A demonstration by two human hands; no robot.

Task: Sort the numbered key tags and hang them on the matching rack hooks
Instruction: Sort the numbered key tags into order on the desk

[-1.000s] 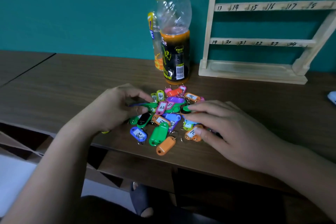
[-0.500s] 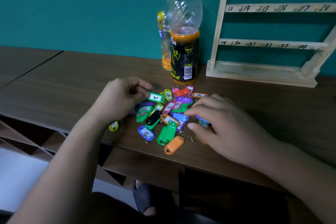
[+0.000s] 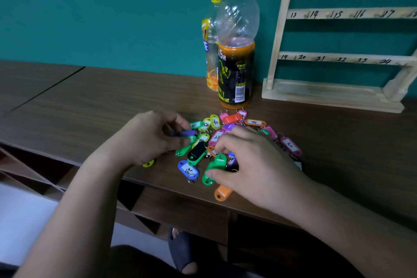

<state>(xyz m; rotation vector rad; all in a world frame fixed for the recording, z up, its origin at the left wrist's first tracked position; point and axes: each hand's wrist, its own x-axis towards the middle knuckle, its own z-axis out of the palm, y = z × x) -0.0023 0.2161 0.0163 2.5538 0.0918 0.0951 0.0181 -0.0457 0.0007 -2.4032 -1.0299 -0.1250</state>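
The brown desk point(image 3: 94, 106) runs along a teal wall, and the person sits at its front edge with both forearms reaching in. The left hand point(image 3: 149, 135) hovers just over the desk near the front edge, fingers curled, pinching a purple tag point(image 3: 188, 132) between thumb and fingertips at the left side of the pile. A yellow tag point(image 3: 148, 163) peeks out from under that wrist, a little apart from the rest. The pile of key tags point(image 3: 211, 123) lies spread in the middle of the desk close to the front edge, many colours overlapping, with handwritten numbers on their paper labels. On its near side lie a blue tag point(image 3: 188, 170) and a black tag point(image 3: 197, 152), side by side and touching. Just right of them the right hand point(image 3: 255, 165) holds a green tag point(image 3: 215, 166), the thumb against its lower end and the curled fingers over its top. An orange tag point(image 3: 222, 193) lies just under that thumb, nearest the front edge. A pink tag point(image 3: 291, 145) marked 5 lies at the right fringe of the pile. Behind the pile, a big bottle point(image 3: 235, 52) with a black cap stands in front of a small bottle point(image 3: 211, 52) with a yellow cap. The wooden rack point(image 3: 279, 36) stands at the back right, against the wall, its bars numbered by hand.
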